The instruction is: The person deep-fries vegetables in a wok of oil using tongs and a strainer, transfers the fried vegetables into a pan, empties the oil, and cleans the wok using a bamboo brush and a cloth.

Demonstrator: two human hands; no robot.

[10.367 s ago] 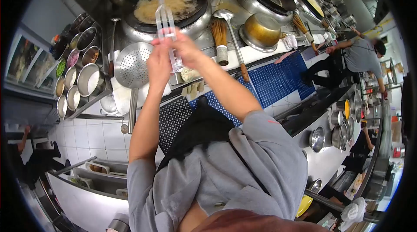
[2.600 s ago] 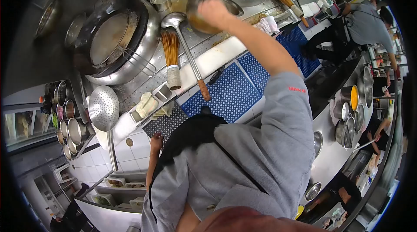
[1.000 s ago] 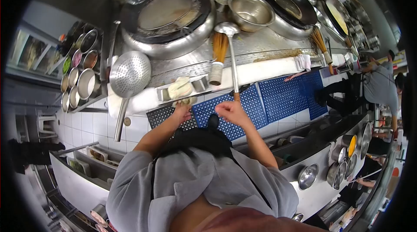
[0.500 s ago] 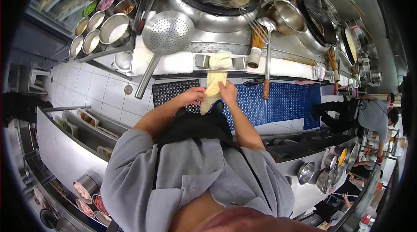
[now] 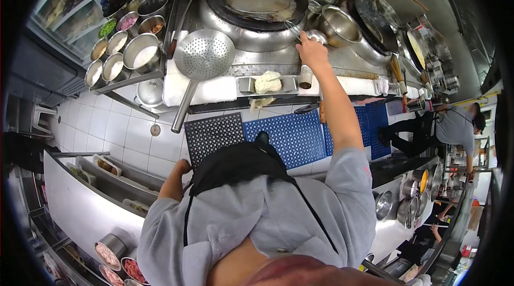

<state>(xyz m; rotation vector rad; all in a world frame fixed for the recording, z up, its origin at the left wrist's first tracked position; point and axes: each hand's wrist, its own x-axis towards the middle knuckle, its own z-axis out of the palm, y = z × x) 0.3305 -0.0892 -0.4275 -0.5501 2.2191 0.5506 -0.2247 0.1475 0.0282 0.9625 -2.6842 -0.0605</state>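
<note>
My right hand is over the end of a wire handle, with its index finger stretched out and its thumb apart. The handle belongs to a round strainer lying in a dark wok. A ladle bowl and a bamboo brush are close to that hand. My left hand hangs low beside the black apron, its fingers hard to make out. A crumpled pale cloth sits in a metal holder at the counter edge.
A perforated skimmer rests at the counter's left. Ingredient pots stand beyond it. Right of the wok are a steel bowl and another wok. A co-worker stands at the far right. Blue mats cover part of the floor.
Both hands have let go of the pale cloth's hanging part. My right hand has moved up and forward to the wire handle; my left has dropped to my side.
</note>
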